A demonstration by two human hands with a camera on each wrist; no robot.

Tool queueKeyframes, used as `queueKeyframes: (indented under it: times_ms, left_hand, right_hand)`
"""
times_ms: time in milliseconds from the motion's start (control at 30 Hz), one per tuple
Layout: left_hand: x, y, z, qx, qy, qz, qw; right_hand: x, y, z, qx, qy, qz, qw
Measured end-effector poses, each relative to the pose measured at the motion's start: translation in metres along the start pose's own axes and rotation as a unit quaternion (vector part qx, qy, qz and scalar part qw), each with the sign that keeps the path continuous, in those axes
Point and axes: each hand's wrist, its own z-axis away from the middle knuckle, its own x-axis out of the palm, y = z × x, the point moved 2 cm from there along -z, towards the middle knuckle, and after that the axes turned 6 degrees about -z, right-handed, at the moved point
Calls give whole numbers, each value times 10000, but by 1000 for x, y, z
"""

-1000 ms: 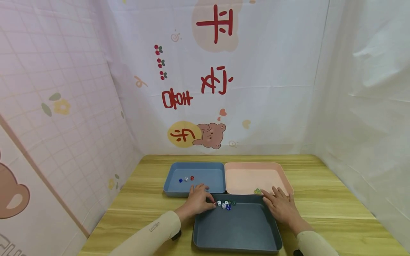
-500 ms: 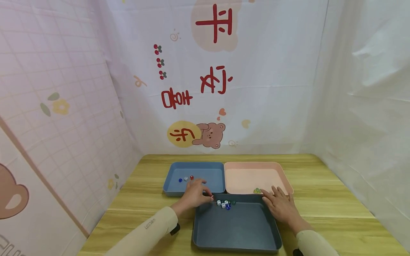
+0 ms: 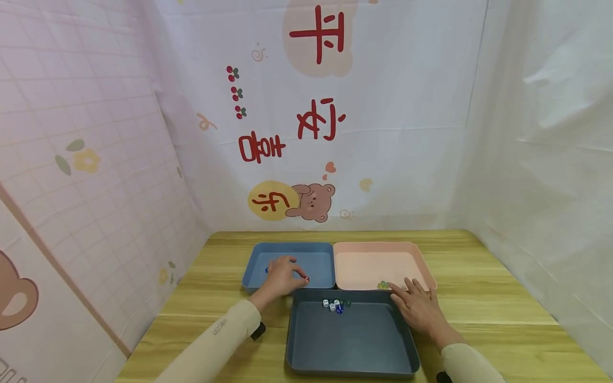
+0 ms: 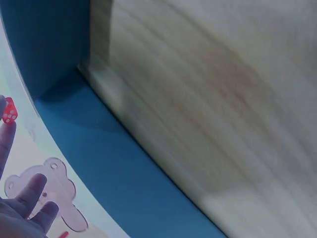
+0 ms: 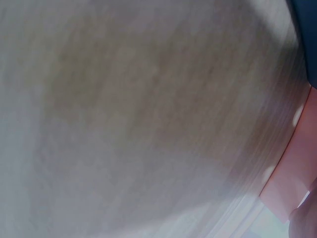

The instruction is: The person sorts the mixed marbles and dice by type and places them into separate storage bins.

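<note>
My left hand (image 3: pixel 279 279) pinches a red die (image 3: pixel 307 279) between thumb and fingertip, over the near right part of the blue tray (image 3: pixel 320 259). In the left wrist view the white-dotted red die (image 4: pixel 10 112) shows at the fingertips. A blue die (image 3: pixel 267 270) peeks out beside the hand, which covers other dice in that tray. My right hand (image 3: pixel 417 307) lies with fingers spread where the pink tray (image 3: pixel 373 259) meets the dark tray (image 3: pixel 351 340). Green dice (image 3: pixel 383 285) sit by its fingertips in the pink tray.
Several dice cluster along the dark tray's far side: white dice (image 3: pixel 332 307), a blue die (image 3: pixel 339 308) and dark green dice (image 3: pixel 347 303). The three trays stand close together on a wooden table (image 3: pixel 493 319), with printed cloth (image 3: pixel 397 133) hanging behind and at the sides.
My left hand has lifted the red die out of the dark tray and carried it forward and left, over the blue tray. The right hand has stayed in place.
</note>
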Motion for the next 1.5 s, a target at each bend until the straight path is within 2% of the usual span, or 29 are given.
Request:
queueKeyframes:
  times_ms: [333, 700, 900, 1067, 1500]
  left_hand:
    - [-4, -17, -14, -511, 239, 147, 9983]
    - [-10, -32, -28, -1178, 660, 167, 9907]
    - [-13, -36, -35, -1345, 889, 315, 9864]
    - [-9, -40, -39, -1458, 977, 192, 9843]
    - [4, -37, -42, -1519, 828, -262, 9846]
  right_hand:
    - [-1, 0, 0, 2, 15, 39, 10000]
    - [-1, -1, -2, 40, 12, 74, 10000]
    - [-3, -3, -2, 4, 41, -34, 10000]
    - [-4, -4, -1, 39, 3, -83, 10000]
    - [-4, -3, -1, 76, -86, -77, 9999]
